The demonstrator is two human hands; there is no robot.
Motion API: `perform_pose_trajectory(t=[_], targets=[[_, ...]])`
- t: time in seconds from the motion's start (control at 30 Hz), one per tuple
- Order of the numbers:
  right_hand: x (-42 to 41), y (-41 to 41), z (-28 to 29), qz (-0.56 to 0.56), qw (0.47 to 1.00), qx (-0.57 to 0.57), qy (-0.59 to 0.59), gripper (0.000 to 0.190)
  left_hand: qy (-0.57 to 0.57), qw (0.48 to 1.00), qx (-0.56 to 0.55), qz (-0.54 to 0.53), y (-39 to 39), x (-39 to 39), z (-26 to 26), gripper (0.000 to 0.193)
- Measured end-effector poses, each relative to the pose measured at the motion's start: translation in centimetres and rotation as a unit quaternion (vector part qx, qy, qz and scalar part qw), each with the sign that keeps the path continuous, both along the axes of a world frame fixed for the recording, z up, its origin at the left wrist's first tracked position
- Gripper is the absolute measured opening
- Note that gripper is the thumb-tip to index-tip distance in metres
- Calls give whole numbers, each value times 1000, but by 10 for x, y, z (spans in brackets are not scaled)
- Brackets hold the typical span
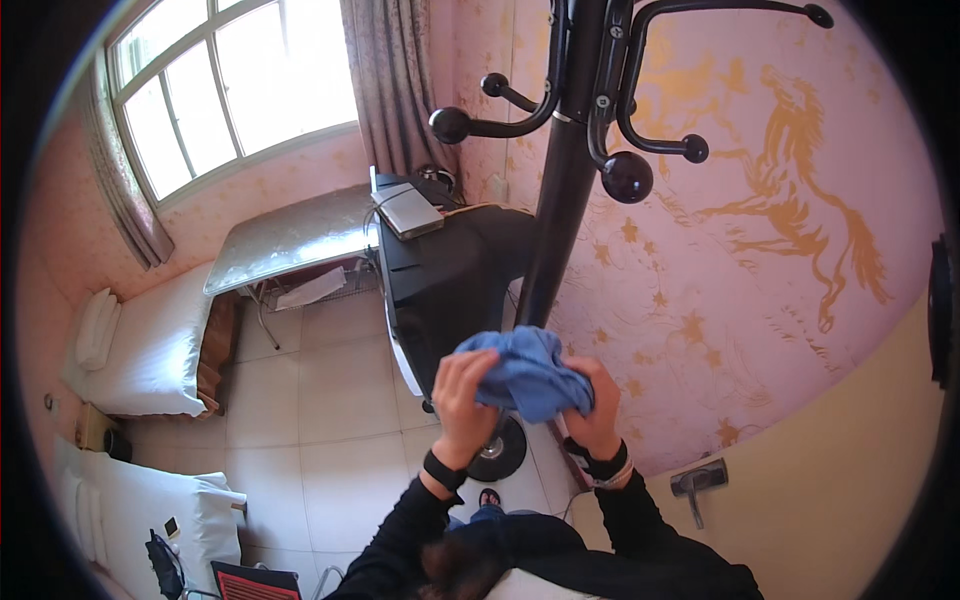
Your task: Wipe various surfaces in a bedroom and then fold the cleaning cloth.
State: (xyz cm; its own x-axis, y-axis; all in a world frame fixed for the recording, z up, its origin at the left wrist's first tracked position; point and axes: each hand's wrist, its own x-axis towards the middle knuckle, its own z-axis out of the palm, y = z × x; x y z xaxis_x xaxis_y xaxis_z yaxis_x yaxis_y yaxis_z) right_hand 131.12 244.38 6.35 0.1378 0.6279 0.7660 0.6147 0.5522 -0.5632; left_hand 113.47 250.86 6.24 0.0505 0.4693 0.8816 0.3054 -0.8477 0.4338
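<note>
A crumpled blue cloth [529, 375] is held up between my two hands, in front of the coat stand's dark pole [559, 217]. My left hand [463, 401] grips its left side, with the fingers curled over the top. On the right side my right hand [596, 401] pinches the folds, thumb below. The cloth hides the lower part of the pole. Above it, several curved hooks with round knobs [628, 178] spread from the pole. Down on the floor, between my forearms, shows the stand's round base [499, 454].
Left of the stand is a black television [450, 292] with a silver box [407, 210] on top. Beyond it stands a table [300, 232] below the window. Two beds [150, 345] line the left wall. A door with a lever handle [699, 484] is at the right.
</note>
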Motion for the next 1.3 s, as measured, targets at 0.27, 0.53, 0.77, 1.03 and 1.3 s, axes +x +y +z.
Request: perform_pose_trajectory(t=[0.27, 0.53, 0.77, 1.03, 1.3], targets=[[-2, 71, 33, 56, 975, -14, 214, 41, -157, 976, -65, 138, 70, 44, 24, 47], [26, 101, 43, -22, 963, 68, 260, 29, -286, 931, -221, -53, 76, 57, 13, 42], [45, 133, 72, 95, 914, -20, 395, 24, -321, 904, -151, -240, 85, 48, 68, 29], [22, 159, 61, -212, 934, 143, 250, 36, -73, 970, -35, -228, 107, 62, 26, 57], [6, 128, 56, -137, 978, 59, 147, 32, 90, 970, 66, -216, 124, 65, 54, 84]])
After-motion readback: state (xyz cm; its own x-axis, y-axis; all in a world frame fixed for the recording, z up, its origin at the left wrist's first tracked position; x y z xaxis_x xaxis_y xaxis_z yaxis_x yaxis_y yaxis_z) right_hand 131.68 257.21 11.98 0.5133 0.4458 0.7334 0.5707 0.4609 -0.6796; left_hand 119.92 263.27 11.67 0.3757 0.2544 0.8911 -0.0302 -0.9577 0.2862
